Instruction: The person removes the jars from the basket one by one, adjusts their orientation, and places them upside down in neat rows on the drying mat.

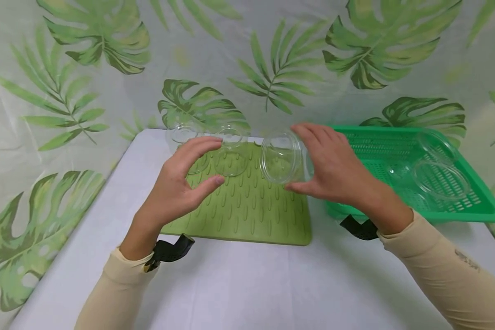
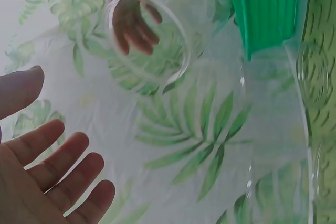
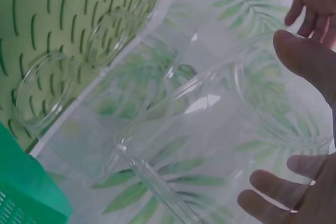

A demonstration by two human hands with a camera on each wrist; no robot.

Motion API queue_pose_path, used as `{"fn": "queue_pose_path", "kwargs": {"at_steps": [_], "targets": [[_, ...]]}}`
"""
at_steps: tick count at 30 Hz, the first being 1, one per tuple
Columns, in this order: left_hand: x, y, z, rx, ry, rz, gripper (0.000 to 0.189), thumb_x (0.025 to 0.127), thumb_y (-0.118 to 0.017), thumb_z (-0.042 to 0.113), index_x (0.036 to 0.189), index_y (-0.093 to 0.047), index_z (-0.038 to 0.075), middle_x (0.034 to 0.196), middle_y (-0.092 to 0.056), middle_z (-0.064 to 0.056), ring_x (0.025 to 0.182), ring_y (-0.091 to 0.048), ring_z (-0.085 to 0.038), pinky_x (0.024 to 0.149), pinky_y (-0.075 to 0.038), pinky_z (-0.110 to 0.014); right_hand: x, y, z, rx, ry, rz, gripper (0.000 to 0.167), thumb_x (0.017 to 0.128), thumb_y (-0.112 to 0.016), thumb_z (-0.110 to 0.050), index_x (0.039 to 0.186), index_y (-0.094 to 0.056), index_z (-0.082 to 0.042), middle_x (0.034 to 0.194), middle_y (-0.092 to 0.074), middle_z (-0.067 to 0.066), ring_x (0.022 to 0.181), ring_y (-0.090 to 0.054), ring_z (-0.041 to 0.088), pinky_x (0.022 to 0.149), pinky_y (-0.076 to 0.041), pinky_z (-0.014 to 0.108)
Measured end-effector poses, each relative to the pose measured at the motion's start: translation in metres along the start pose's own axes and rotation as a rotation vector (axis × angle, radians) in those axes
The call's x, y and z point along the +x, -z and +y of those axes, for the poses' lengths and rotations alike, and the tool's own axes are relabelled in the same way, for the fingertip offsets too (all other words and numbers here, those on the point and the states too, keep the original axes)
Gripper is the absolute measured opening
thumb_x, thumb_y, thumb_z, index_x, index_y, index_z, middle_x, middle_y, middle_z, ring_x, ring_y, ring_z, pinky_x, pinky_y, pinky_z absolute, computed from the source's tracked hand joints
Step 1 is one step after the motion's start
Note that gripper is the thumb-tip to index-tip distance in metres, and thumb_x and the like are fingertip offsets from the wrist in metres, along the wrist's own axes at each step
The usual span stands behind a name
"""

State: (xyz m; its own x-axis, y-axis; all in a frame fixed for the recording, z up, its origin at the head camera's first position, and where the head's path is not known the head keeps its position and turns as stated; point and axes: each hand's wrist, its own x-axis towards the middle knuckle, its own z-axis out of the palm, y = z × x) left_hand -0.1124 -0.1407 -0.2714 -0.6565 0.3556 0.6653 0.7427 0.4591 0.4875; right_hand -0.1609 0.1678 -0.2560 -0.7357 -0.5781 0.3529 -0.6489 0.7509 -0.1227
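Observation:
A clear plastic cup is held up over the mat by my right hand, thumb on one side and fingers on the other. Its round rim faces toward me in the head view, and its clear wall crosses the right wrist view. To the left, my left hand is raised with thumb and fingers spread, nothing between them. Behind it, two more clear cups stand on the green mat: one just past the fingertips, the other partly hidden by the hand.
At the right is a green plastic basket with more clear cups in it. The mat lies on a white-covered table. A leaf-print cloth hangs behind the table.

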Motion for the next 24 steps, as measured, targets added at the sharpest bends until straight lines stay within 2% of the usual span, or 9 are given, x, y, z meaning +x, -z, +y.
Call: {"fn": "queue_pose_path", "kwargs": {"at_steps": [4,13,18,24], "targets": [[0.007,-0.018,0.001,-0.004,-0.005,-0.012,0.058,0.083,-0.078,0.01,0.135,-0.055,0.0,0.141,-0.055,-0.015,0.135,-0.05,-0.028,0.115,-0.039,-0.044,0.0,-0.003,-0.001,-0.01,0.02,0.023,0.111,0.064,-0.09,-0.049,0.15,-0.035,-0.005,0.145,-0.046,0.019,0.134,-0.042,0.041,0.106,-0.035,0.066],[0.02,-0.054,0.003,-0.031,-0.099,0.039,0.06,0.082,-0.079,0.014,0.134,-0.054,-0.003,0.141,-0.053,-0.018,0.135,-0.049,-0.029,0.115,-0.039,-0.042,0.002,-0.005,-0.01,-0.023,0.059,0.079,0.111,0.061,-0.093,-0.046,0.148,-0.038,-0.005,0.142,-0.048,0.02,0.132,-0.045,0.041,0.108,-0.033,0.067],[0.024,-0.063,0.004,-0.024,-0.095,0.031,0.071,0.079,-0.082,0.018,0.138,-0.05,-0.003,0.144,-0.049,-0.021,0.138,-0.045,-0.031,0.117,-0.036,-0.046,0.003,-0.009,-0.017,-0.019,0.084,0.087,0.11,0.061,-0.093,-0.046,0.148,-0.039,-0.006,0.143,-0.047,0.02,0.13,-0.047,0.041,0.107,-0.034,0.067],[0.025,-0.067,0.005,0.009,-0.071,-0.034,0.081,0.078,-0.085,0.023,0.144,-0.045,0.0,0.15,-0.042,-0.021,0.144,-0.038,-0.032,0.119,-0.034,-0.05,0.002,-0.015,-0.019,-0.027,0.13,0.141,0.104,0.065,-0.089,-0.053,0.145,-0.042,-0.006,0.139,-0.05,0.021,0.126,-0.05,0.042,0.104,-0.037,0.067]]}}
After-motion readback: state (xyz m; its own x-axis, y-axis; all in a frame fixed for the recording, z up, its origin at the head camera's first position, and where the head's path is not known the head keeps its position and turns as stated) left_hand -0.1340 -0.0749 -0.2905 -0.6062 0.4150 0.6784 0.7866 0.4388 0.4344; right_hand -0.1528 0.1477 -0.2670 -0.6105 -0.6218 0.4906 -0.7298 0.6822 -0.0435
